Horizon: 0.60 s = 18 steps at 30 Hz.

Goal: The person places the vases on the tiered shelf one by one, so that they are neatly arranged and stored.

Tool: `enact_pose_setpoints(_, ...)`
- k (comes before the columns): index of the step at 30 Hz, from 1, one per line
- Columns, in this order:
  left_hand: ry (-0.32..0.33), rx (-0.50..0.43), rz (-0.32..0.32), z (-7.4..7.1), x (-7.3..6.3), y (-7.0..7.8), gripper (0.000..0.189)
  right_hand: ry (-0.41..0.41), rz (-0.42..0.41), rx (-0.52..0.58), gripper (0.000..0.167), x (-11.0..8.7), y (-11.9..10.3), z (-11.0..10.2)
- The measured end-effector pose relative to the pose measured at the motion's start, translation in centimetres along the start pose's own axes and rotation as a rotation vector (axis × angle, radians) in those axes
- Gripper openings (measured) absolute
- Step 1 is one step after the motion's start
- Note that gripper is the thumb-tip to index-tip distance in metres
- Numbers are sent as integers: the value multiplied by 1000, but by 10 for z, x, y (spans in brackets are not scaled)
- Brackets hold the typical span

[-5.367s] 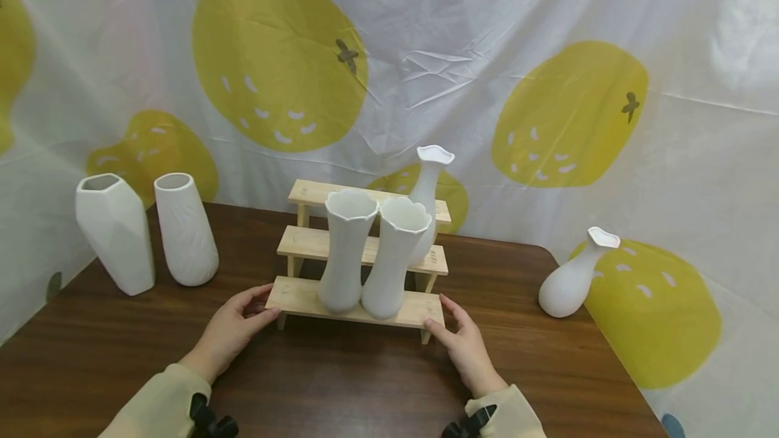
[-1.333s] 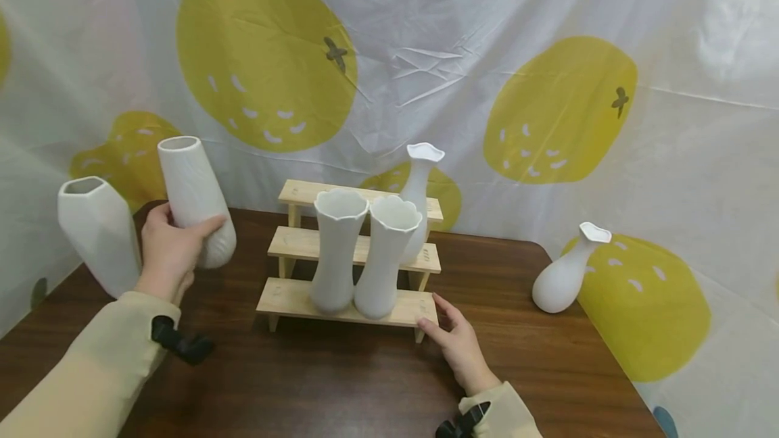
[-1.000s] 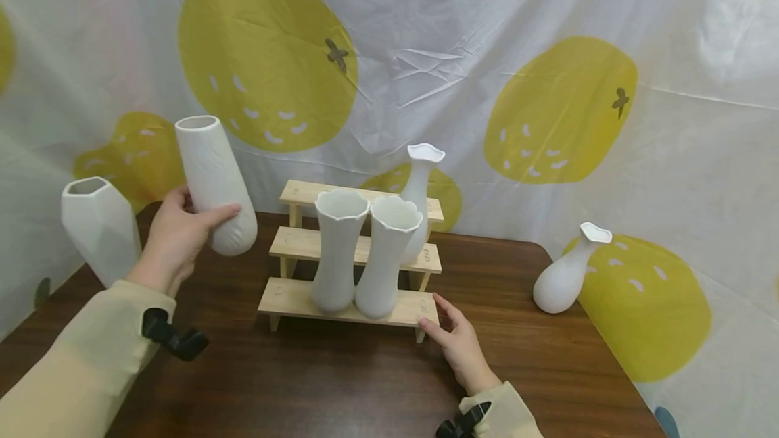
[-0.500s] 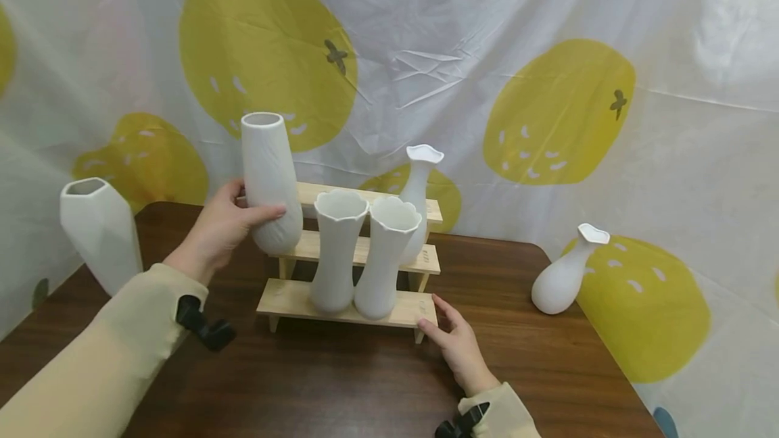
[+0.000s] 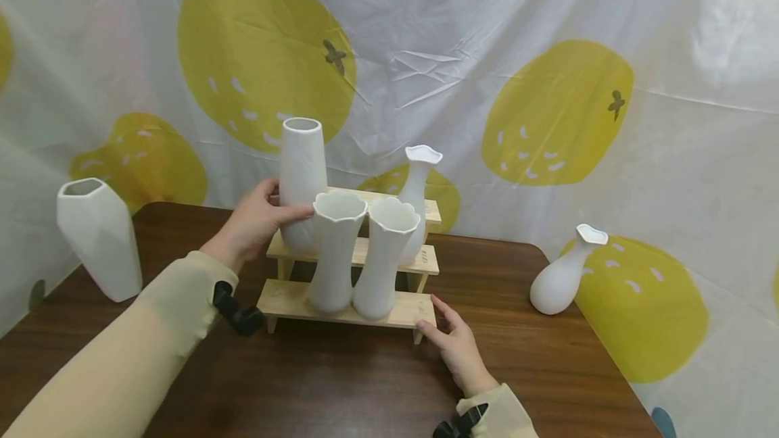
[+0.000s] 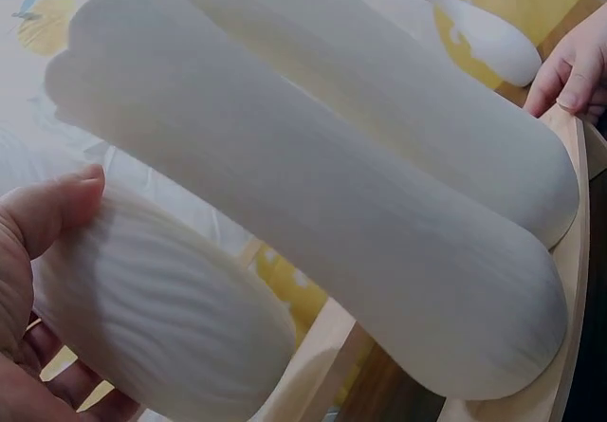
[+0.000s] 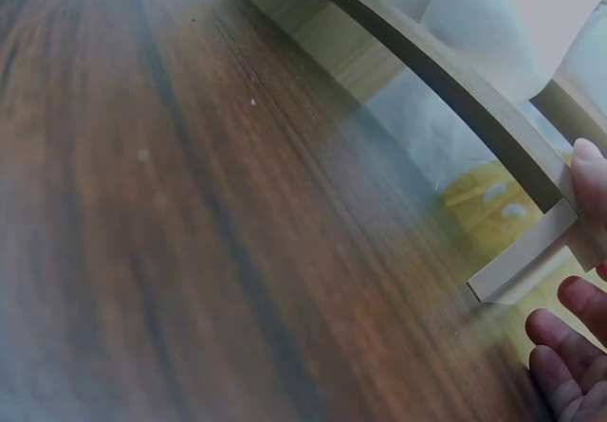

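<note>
My left hand (image 5: 252, 222) grips a tall white vase (image 5: 302, 167) with fine relief lines, its thumb across the front. The vase stands upright over the left part of the middle step of a three-tier wooden stand (image 5: 282, 295); scalloped vases partly hide its base. In the left wrist view, the ribbed lower body of this vase (image 6: 180, 318) is close to the wood. Two scalloped white vases (image 5: 337, 255) (image 5: 383, 262) stand side by side on the lowest step. My right hand (image 5: 458, 347) holds that step's right end, thumb at the front edge.
A slim flared-neck vase (image 5: 415, 188) stands behind the scalloped pair, on the right of the stand. A faceted vase (image 5: 100, 238) is at the table's left, a bulbous flared-neck vase (image 5: 561, 276) near its right edge. Behind the brown table (image 5: 341, 384) hangs a patterned cloth (image 5: 420, 32).
My left hand let go of the stand's left end, took the relief vase from the table's left and carried it right onto or just over the middle step. The right hand has stayed put.
</note>
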<state>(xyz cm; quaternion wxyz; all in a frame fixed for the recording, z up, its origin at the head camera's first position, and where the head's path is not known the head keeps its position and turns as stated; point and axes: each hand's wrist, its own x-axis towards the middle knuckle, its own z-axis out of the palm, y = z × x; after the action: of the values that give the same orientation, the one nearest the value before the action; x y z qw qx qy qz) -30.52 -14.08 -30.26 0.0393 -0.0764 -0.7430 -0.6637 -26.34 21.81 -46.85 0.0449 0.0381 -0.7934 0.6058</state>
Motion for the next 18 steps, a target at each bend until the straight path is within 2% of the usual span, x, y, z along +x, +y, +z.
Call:
enact_pose_setpoints(10, -20, -8, -3, 10, 8, -7, 74, -2, 0, 16, 66, 0, 2, -1)
enact_pose_setpoints(18, -32, 6, -8, 13, 10, -7, 76, -23, 22, 36, 65, -5, -14, -3)
